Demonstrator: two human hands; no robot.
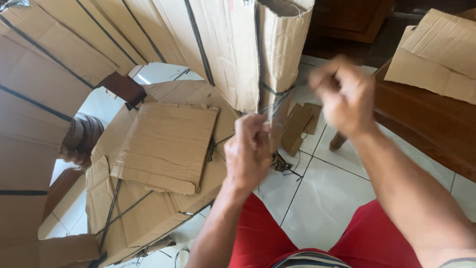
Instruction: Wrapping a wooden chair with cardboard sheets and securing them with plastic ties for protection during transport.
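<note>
Strapping band (275, 105), thin and dark, runs from the tall cardboard bundle (277, 44) at upper centre down to the left hand (250, 149), which is closed around its lower end, apparently to keep it taut. Right hand (344, 94), blurred at centre right, appears clenched; whether it grips the band cannot be told. Flat cardboard sheets (166, 144) lie at centre left on the tiled floor (327, 198).

Plain brown cardboard sheets (166, 146) crossed by black straps (34, 101) fill nine to twelve o'clock, white floor tiles (325, 198) with grey grout sit at five, red shorts (263, 238) at six, dark brown wooden furniture (426, 129) at three
</note>
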